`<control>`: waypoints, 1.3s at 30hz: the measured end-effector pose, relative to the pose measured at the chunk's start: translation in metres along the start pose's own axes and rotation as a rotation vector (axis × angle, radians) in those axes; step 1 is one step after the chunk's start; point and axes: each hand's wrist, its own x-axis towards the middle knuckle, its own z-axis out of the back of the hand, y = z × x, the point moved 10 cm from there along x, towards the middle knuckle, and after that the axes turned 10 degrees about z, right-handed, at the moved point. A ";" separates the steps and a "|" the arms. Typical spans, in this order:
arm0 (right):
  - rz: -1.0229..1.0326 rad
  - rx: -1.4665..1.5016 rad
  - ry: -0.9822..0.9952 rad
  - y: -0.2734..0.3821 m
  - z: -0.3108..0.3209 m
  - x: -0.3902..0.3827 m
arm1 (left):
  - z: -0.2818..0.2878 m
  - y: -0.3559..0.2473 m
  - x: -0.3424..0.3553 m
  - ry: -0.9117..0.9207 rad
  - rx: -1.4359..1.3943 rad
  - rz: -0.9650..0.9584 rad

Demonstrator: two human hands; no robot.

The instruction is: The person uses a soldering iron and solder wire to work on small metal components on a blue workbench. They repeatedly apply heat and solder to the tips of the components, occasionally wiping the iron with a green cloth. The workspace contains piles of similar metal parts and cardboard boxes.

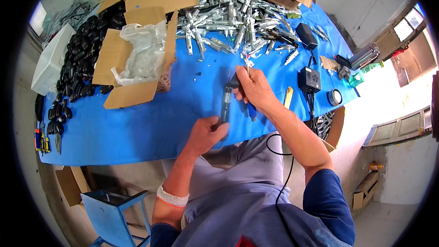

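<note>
My left hand (205,135) is closed around the lower end of a dark tube-shaped device (226,103), held upright over the near edge of the blue-covered table. A shiny grey part shows near its upper end. My right hand (255,88) grips a slim tool with a blue handle (252,112); its thin metal shaft points away from me, above the fingers. The same hand's fingertips also pinch a small black piece (234,82) against the top of the device. Whether that piece is joined to the device, I cannot tell.
A big heap of metallic slim parts (238,18) covers the table's far side. Black rounded casings (84,57) pile up at left, beside an open cardboard box (132,93). Right are a black power unit (310,80) with cables, a round tin (334,97) and a yellow strip (288,97).
</note>
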 end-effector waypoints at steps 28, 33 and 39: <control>0.404 -0.308 0.196 0.041 -0.027 -0.073 | -0.040 0.004 -0.022 -0.014 -0.132 0.054; 0.446 -0.345 0.289 0.040 -0.019 -0.073 | -0.050 -0.011 -0.030 0.082 -0.085 0.055; 0.433 -0.413 0.507 0.051 -0.028 -0.086 | -0.057 -0.003 -0.048 0.124 -0.170 0.080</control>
